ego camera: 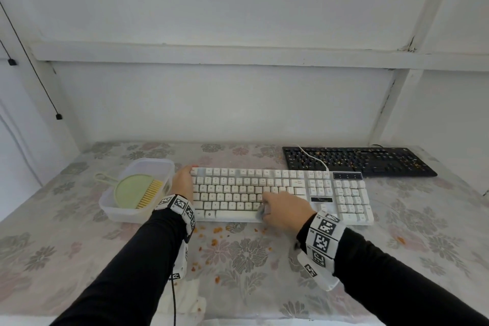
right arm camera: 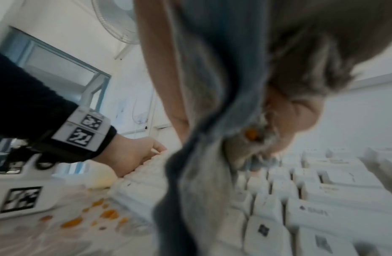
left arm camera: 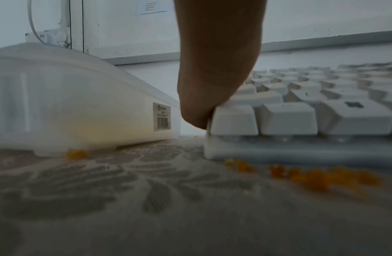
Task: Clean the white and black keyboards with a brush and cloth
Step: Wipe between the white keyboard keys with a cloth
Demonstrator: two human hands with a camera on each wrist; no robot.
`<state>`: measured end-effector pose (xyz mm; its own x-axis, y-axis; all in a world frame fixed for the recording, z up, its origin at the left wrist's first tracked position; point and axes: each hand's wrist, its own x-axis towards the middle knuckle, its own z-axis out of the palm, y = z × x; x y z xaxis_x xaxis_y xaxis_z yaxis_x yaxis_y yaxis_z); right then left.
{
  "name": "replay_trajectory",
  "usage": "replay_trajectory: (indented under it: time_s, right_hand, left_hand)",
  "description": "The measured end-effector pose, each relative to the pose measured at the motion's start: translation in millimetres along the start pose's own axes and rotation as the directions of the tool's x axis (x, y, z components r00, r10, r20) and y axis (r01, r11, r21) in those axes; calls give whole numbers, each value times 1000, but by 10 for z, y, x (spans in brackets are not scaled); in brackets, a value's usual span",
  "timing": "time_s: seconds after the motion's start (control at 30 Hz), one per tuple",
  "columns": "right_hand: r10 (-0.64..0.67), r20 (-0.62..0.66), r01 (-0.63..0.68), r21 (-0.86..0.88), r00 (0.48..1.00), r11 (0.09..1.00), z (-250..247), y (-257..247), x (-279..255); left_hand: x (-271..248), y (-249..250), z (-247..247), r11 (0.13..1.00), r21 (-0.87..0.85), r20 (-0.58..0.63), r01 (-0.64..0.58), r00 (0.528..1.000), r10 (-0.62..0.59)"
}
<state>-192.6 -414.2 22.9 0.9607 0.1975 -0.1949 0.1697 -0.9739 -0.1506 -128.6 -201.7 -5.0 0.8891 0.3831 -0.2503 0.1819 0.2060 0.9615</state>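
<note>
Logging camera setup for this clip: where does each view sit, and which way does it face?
Head: above the table, facing forward and down at the white keyboard, black keyboard, both sleeves and hands.
Left wrist: near the tablecloth, facing along the left hand at the keyboard's left end and tub.
Right wrist: under the right hand, facing its cloth and the keys.
Shared: white keyboard, orange crumbs.

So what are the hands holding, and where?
The right hand grips a bunched grey cloth. The left hand holds the white keyboard by its left end.
</note>
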Motion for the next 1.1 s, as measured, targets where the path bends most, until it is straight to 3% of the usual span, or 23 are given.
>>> replay_trajectory:
  time_s: [0.13,0.53,0.73,0.83,1.03,1.1]
  right_hand:
    - [-10,-229,27,68,973,997,-156,6,161]
    - [-143,24,144,-92,989,985,-71,145,35]
    - [-108,-309,129,50,945,990,-220,-38,278]
    - [-82,-219,90,30,972,995,-73,-146,316]
    - [-239,-1,239,-36,971,970,90,-142,113]
    - [-252,-42,252,-11,967,968,3,-157,125]
  left_hand:
    - [-4,-1,-10,999,-28,-4,27,1000,-27]
    - [15,-13,-24,999,-5,-17,38,999,-38]
    - [-1,4,-32,999,-18,-14,39,999,-39]
    - [15,5,-44,999,-19,-7,49,999,-49]
    - [49,-13,-49,998,0,-11,63,998,-63]
    - [53,-12,-47,998,-7,-15,66,998,-66]
